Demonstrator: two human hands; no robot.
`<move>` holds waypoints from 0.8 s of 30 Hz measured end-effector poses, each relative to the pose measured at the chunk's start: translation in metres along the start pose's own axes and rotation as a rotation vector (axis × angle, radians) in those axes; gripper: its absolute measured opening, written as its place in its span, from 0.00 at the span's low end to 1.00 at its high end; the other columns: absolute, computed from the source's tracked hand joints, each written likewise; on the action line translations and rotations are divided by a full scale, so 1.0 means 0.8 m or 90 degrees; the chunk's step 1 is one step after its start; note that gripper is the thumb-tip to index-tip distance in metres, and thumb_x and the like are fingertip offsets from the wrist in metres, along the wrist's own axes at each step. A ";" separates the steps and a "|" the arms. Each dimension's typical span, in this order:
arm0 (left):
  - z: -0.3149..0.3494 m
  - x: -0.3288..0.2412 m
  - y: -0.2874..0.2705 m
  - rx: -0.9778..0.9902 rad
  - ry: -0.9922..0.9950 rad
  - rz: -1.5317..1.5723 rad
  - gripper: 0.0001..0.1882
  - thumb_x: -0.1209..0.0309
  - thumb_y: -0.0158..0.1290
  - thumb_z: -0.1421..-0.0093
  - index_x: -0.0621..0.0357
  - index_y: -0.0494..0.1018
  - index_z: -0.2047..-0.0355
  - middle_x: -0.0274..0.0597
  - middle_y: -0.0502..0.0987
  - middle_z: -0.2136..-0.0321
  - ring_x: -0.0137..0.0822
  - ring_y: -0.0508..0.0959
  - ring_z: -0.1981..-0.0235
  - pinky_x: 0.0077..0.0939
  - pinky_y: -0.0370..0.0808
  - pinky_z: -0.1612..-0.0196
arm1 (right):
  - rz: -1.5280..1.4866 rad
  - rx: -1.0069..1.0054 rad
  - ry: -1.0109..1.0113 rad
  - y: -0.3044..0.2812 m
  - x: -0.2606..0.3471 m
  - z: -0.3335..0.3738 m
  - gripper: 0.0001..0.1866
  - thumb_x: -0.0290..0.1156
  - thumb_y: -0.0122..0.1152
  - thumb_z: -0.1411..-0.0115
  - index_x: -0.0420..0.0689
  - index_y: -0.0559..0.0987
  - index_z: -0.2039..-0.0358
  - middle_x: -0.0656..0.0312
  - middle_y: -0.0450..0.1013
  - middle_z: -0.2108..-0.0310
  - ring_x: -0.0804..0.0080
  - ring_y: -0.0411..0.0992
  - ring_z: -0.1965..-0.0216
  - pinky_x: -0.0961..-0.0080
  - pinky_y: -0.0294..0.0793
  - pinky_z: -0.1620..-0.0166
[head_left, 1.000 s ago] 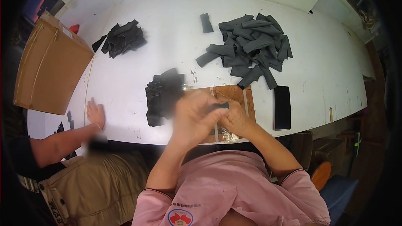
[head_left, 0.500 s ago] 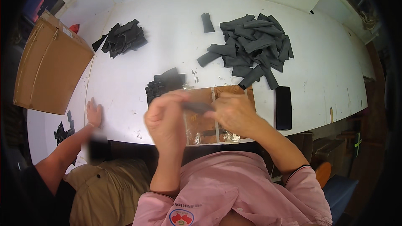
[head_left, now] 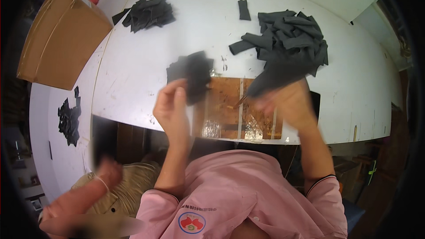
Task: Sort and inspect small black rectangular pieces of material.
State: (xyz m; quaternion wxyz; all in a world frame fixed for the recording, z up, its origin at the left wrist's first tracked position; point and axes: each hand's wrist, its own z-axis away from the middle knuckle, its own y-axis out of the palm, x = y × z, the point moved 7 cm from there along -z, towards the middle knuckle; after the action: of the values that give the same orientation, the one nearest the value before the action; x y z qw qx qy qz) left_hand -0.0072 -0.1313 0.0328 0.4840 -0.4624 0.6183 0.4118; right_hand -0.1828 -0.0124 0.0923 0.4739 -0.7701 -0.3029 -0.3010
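the blurred right hand (head_left: pixel 290 106) grips a plain charcoal fabric tube (head_left: pixel 276 79) at the pile (head_left: pixel 292 40)'s near edge. the left hand (head_left: pixel 171 110) has thumb and fingertips nearly meeting; i cannot tell if they pinch anything. the pink shirt (head_left: pixel 248 181) bears an oval emblem (head_left: pixel 191 222) and small lettering (head_left: pixel 197 209).

We record the right hand (head_left: pixel 290 104) and dark cloth (head_left: pixel 279 76) blurred, a flat black object (head_left: pixel 315 101) mostly hidden behind that hand.
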 end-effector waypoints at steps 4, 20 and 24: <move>-0.020 0.087 -0.083 -0.084 -0.011 -0.452 0.21 0.71 0.50 0.50 0.67 0.63 0.55 0.52 0.70 0.65 0.39 0.71 0.66 0.30 0.68 0.65 | -0.463 -0.234 0.235 -0.041 -0.069 -0.007 0.26 0.51 0.35 0.41 0.40 0.71 0.76 0.66 0.63 0.87 0.79 0.62 0.84 0.85 0.59 0.77; -0.043 0.134 -0.077 0.046 -0.046 -0.630 0.16 0.70 0.53 0.54 0.66 0.68 0.66 0.52 0.72 0.79 0.50 0.72 0.77 0.36 0.68 0.70 | -0.414 0.099 0.424 0.136 -0.055 0.105 0.15 0.35 0.42 0.41 0.37 0.72 0.74 0.67 0.65 0.83 0.83 0.63 0.80 0.87 0.62 0.74; -0.056 0.166 -0.093 0.091 -0.129 -0.566 0.15 0.70 0.55 0.55 0.66 0.67 0.69 0.49 0.71 0.82 0.47 0.72 0.76 0.35 0.67 0.71 | -0.334 0.170 0.409 0.150 -0.045 0.104 0.16 0.37 0.44 0.42 0.37 0.72 0.74 0.64 0.66 0.84 0.80 0.64 0.81 0.83 0.63 0.75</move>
State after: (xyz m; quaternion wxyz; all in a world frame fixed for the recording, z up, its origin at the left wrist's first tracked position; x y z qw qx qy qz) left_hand 0.0412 -0.2142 -0.0933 0.7026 -0.6055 0.3362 0.1634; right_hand -0.1008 0.0128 -0.0309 0.5468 -0.4663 -0.3617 -0.5939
